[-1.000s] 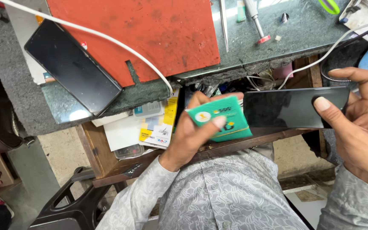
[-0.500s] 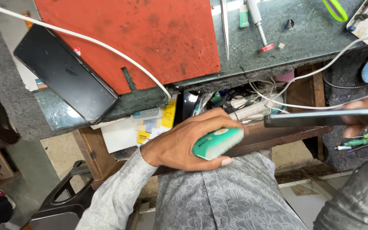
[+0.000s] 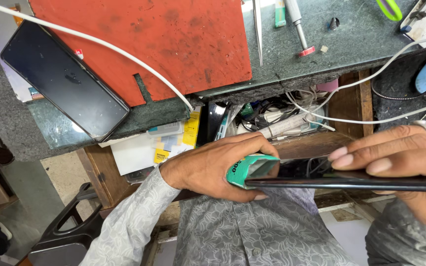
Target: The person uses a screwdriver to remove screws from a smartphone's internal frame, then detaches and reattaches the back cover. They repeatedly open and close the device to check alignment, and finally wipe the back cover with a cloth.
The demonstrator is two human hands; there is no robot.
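Head view: thin black glass phone edge-on, long axis left-right, below the tabletop edge.
Left hand: gripping green plastic card at the phone's left end.
Right hand: pinching the phone's right part.

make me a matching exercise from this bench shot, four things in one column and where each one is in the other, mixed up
Things:
1. green card
2. black phone
3. red mat
4. dark flat panel

Places:
a. lying on the bench's left part
b. in the left hand
c. spread over the benchtop's middle
d. held edge-on under the right hand's fingers

Pairs: 1-b, 2-a, 3-c, 4-d
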